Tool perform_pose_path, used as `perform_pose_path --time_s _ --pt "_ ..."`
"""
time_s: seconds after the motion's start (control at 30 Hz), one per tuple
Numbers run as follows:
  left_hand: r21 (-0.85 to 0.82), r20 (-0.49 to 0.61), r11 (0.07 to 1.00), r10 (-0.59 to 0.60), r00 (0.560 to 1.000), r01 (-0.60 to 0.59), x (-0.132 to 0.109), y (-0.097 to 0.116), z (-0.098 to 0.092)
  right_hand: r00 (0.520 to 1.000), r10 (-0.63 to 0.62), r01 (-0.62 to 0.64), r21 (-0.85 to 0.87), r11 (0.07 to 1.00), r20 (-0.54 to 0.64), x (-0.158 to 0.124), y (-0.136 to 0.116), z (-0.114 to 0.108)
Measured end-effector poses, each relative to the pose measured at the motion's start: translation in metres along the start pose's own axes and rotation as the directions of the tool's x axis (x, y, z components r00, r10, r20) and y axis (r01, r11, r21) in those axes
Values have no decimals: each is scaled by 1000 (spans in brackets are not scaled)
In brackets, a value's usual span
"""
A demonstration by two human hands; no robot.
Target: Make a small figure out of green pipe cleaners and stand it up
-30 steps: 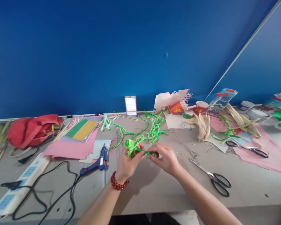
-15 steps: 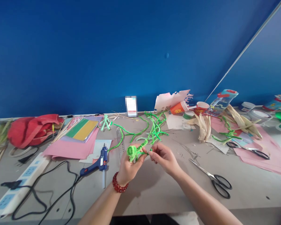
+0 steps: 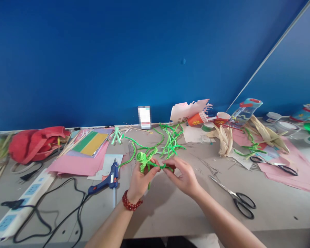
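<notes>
A bright green pipe-cleaner figure [image 3: 142, 158] with coiled parts is pinched in my left hand [image 3: 141, 181], which wears a red bead bracelet [image 3: 131, 203]. Its twisted stem runs sideways between both hands. My right hand [image 3: 183, 175] pinches the other end of that stem between thumb and fingers. Just behind my hands lies a loose heap of green pipe cleaners [image 3: 173, 137]. Left of them is a metal ruler [image 3: 132, 156], partly hidden. A blue glue gun [image 3: 111, 179] rests farther left.
Black-handled scissors [image 3: 239, 199] lie at right, with a second pair [image 3: 276, 165] beyond on pink paper. At left are a white power strip [image 3: 23, 203] with black cords, coloured sheets [image 3: 89, 144] and a red bag [image 3: 36, 143]. Orange paper cups [image 3: 197, 119] lie near the blue wall.
The figure has turned in my left hand, so its coils and stem show more. My right hand has shifted its pinch, and the stem's end now sticks out past its fingertips.
</notes>
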State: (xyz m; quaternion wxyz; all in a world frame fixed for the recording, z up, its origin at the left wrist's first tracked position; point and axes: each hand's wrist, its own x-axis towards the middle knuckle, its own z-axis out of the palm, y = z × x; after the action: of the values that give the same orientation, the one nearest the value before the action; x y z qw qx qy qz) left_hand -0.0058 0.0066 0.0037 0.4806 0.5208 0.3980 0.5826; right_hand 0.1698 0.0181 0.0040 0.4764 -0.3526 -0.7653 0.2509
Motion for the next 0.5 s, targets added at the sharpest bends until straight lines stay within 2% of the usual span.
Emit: perform_pose_path --time_s 0.1,0.17,0.37,0.5 --pt "-17 -3 1000 -24 1000 24 0 -6 -2 981 -190 187 -95 978 -24 2 0 -2" --pt "-17 -10 999 -29 1000 29 0 -8 -3 968 -249 245 -110 963 -23 3 1 -3" --pt "-23 16 1000 3 1000 -2 -2 -6 0 966 -248 243 -65 968 -77 4 -1 -3" --pt "-27 -4 1000 12 1000 -13 -2 -6 1 977 -206 206 5 979 -53 3 -1 -1"
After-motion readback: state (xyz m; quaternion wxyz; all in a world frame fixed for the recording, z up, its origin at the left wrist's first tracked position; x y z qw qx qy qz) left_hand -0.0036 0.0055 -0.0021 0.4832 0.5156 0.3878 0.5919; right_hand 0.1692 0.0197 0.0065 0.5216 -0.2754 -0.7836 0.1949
